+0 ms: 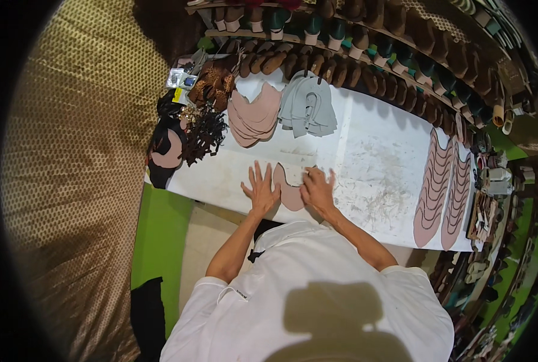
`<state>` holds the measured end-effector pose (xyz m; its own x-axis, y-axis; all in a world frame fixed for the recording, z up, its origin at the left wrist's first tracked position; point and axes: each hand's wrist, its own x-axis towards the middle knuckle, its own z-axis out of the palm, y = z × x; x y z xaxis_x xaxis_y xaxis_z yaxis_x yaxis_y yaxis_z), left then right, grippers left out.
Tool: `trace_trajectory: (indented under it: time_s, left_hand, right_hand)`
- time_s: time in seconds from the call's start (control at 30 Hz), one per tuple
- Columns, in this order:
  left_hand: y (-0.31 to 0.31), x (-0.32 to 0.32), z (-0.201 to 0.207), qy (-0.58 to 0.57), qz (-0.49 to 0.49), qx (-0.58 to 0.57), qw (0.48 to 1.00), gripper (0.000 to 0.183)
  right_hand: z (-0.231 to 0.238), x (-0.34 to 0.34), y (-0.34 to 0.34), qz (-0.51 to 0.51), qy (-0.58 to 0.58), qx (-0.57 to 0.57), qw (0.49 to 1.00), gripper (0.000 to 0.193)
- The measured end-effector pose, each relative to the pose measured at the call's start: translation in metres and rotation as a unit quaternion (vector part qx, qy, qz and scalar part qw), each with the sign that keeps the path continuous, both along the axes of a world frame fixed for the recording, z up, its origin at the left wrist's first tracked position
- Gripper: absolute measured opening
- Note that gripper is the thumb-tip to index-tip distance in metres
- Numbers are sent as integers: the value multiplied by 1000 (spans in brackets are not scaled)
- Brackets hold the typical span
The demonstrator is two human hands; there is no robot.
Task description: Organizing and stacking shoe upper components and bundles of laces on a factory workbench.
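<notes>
A pink U-shaped shoe-upper piece (291, 198) lies on the white tabletop (365, 145) near its front edge. My left hand (261, 190) rests at the piece's left side with fingers spread flat. On the other side, my right hand (318, 190) has bent fingers on the piece, covering its right arm; whether anything small is between those fingertips is hidden. Farther back lie a stack of similar pink pieces (254, 117) and a pile of grey cut pieces (308, 107). Two overlapping rows of pink pieces, a left row (430, 202) and a right row (455, 202), run along the table's right end.
Dark strappy bits (204, 136), brown patterned material (212, 84) and a black item with a pink piece (166, 151) crowd the left end. Shelves of heeled shoes (359, 42) line the back and right. A gold patterned curtain (76, 181) hangs at left.
</notes>
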<state>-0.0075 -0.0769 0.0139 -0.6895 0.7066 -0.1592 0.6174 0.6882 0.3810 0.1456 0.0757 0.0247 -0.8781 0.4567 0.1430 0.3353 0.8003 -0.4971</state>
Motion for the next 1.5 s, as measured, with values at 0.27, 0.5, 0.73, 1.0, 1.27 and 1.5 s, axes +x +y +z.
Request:
trace_trajectory:
  time_s: [0.27,0.5,0.73,1.0,1.27,1.5]
  left_hand:
    - [-1,22,-12,-38,63,8,997,58]
    - [-5,6,-19,-48,152,88,983,28]
    - [-24,10,-12,-57,157,141,976,33]
    - [-14,55,39,-104,173,244,948,28]
    - [-8,129,63,-118,96,295,943,23]
    - [10,234,70,-229,95,305,919,24]
  right_hand:
    - [-18,38,0,-158,-104,13,982,66]
    - [-37,29,1,-182,64,-19,981,27]
    - [-26,22,15,-246,103,-58,962,15]
    - [19,67,17,-226,171,-161,946,19]
    - [57,168,26,-242,226,-155,931,14]
    - [66,284,30,-261,224,-150,927,11]
